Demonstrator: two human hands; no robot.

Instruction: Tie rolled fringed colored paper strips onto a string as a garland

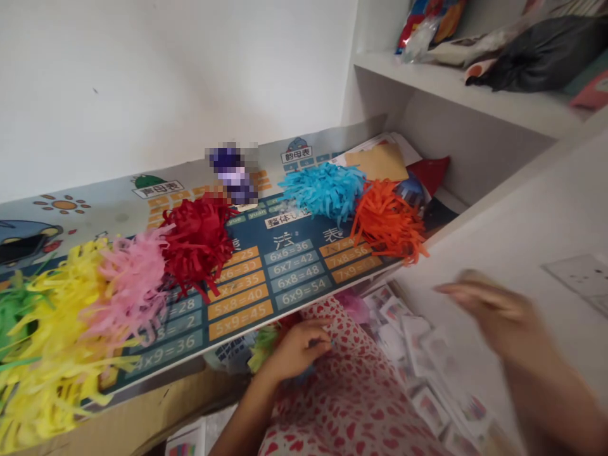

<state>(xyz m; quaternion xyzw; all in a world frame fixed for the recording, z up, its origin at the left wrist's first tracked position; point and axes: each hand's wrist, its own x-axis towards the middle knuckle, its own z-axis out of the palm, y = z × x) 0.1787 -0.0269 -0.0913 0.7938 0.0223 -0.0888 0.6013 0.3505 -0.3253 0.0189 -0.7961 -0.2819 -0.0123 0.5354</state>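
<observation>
Left hand (301,349) low over white fabric printed with red hearts (344,392), fingers curled inward, a bit of blue showing beneath them, any grip on it impossible to confirm. Just beside it, a small green shredded-paper tuft (263,348). Right hand (484,310) out to the right in heavy motion blur, fingers extended and seemingly released, nothing clear in them.

Along a long, tilted multiplication-table board (297,269), a row of fluffy shredded-paper pompoms: a green pompom (14,316) and a yellow pompom (61,335) at the left end, spilling over the front edge; then a pink pompom (130,285), a crimson pompom (197,244), a sky-blue pompom (323,190) and an orange pompom (387,218) near the right corner. All likely very light, soft and easily crushed, with thin strands prone to tearing; safest hold at the dense centre, not the loose fringe.

At the board's back edge, a blurred purple object (232,174) and a tan paper envelope (377,161). Beyond, a white wall (166,76) and a white shelf (451,82) bearing a black plastic bag (527,60). Below the right hand, scattered white picture cards (413,354).
</observation>
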